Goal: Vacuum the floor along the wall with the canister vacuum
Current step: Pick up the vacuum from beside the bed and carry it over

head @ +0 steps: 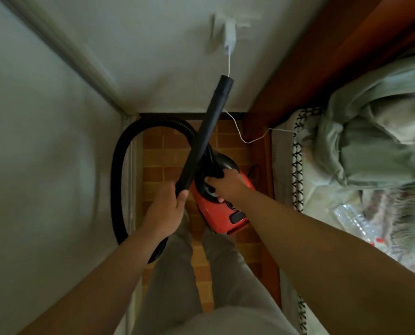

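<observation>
Left hand (164, 213) grips the lower end of the rigid black wand (208, 131). Right hand (228, 183) clasps the top handle (216, 174) of the red canister vacuum (222, 213), directly beneath it. The body is likely heavy, and the hose (119, 165), looping left of the left hand, looks flexible.

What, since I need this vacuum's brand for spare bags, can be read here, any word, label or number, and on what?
No text is legible.
Red plastic canister vacuum: dark marks beside its rear vent, too blurred to read.
Clear plastic bottle at right: red-and-white label, too blurred to read.
</observation>
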`<action>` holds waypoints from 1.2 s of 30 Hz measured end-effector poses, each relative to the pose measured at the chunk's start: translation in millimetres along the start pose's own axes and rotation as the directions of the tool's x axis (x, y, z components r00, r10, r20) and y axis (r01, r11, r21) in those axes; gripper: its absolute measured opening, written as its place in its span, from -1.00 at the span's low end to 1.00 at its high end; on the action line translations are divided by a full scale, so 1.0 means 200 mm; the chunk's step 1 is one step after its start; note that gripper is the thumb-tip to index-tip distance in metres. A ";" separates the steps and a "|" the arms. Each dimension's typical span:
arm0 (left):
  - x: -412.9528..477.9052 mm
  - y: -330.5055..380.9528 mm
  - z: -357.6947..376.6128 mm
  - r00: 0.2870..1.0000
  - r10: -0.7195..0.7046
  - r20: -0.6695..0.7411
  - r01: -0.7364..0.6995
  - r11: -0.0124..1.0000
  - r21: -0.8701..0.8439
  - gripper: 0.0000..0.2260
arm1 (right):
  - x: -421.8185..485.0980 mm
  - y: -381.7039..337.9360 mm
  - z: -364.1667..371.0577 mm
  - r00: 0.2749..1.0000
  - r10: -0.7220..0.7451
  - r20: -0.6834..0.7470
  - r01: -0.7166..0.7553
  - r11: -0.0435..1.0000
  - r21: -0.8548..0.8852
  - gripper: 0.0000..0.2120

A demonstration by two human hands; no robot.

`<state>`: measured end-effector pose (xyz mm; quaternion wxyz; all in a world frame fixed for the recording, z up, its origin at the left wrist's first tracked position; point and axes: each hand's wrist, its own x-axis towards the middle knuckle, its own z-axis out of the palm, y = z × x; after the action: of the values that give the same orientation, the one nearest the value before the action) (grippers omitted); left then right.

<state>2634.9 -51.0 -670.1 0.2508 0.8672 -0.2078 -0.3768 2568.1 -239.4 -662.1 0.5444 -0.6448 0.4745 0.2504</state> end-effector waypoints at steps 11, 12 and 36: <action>-0.67 0.44 -0.26 0.908 0.384 0.166 -0.396 0.917 0.048 -0.72 | -1.01 0.17 -0.05 0.979 0.021 -0.202 0.049 0.940 0.337 -0.60; -0.71 0.48 -0.28 0.892 0.412 0.188 -0.430 0.900 0.071 -0.71 | -1.09 0.20 -0.05 0.975 0.027 -0.222 0.062 0.923 0.381 -0.60; -2.37 1.34 0.42 0.148 0.863 0.483 -0.978 0.201 -0.060 -0.58 | -3.16 1.43 0.18 0.632 0.342 -0.695 0.577 0.392 0.717 -0.27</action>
<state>2227.4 -24.7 -301.3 0.2581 0.4722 -0.7944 -0.2816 2054.5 21.1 -274.2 0.5643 -0.3116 0.6550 -0.3943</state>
